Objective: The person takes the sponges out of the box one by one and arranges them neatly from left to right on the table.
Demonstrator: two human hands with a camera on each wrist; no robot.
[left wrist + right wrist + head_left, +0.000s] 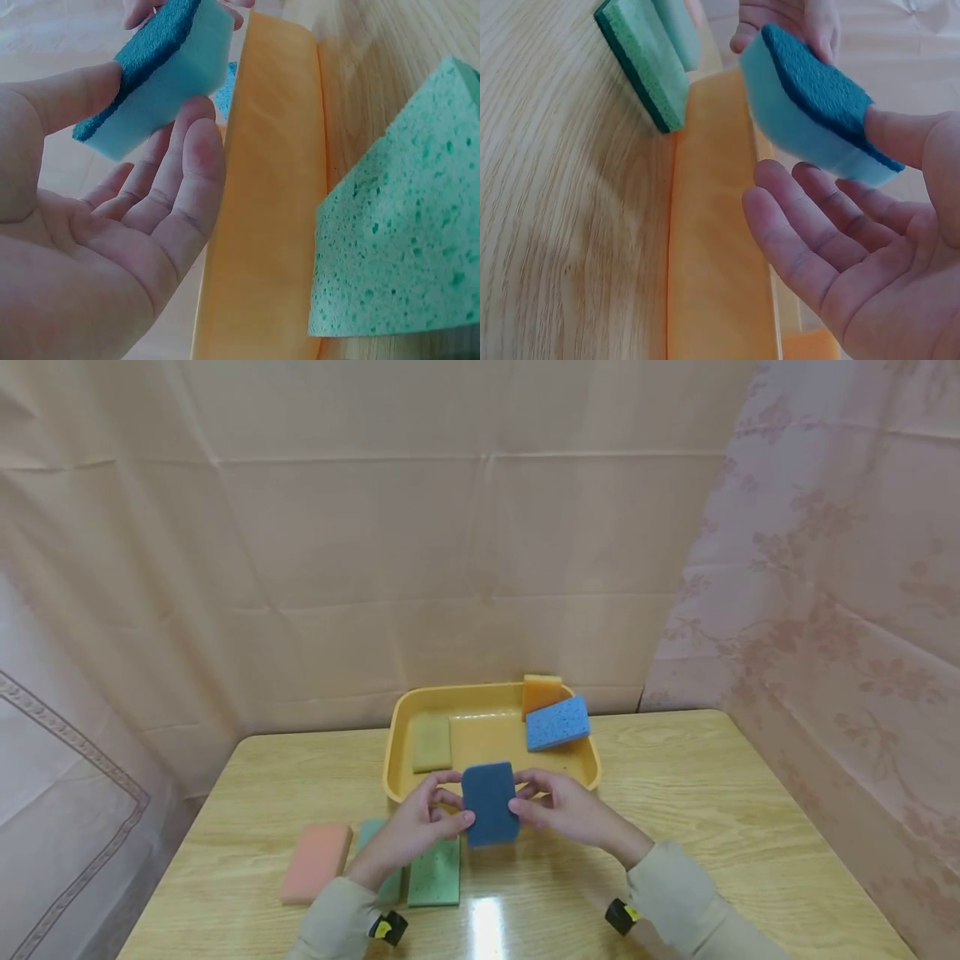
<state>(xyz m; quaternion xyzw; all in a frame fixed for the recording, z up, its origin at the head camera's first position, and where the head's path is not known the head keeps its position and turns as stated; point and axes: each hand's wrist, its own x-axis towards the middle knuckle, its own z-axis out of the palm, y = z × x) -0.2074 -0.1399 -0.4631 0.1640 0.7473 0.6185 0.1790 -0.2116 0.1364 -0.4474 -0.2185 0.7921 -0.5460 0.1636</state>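
A blue scrub sponge (491, 804) is held up over the near rim of the yellow tray, its dark scouring face showing in the head view. Its light-blue foam (169, 94) shows in the left wrist view. My left hand (420, 822) pinches one side edge, thumb on the scouring face and fingers on the foam. On the opposite edge my right hand (570, 810) pinches it the same way, with its lower fingers (802, 247) partly extended. Closest to the left hand on the table is a speckled green sponge (435, 872), with a teal-green one (392, 887) beside it.
The yellow tray (592, 768) stands at the table's back against the curtain. Inside lies a yellowish sponge (432, 743); an orange sponge (540, 695) and a speckled blue sponge (558, 723) lean at its right corner. A pink sponge (317, 862) lies on the table's left.
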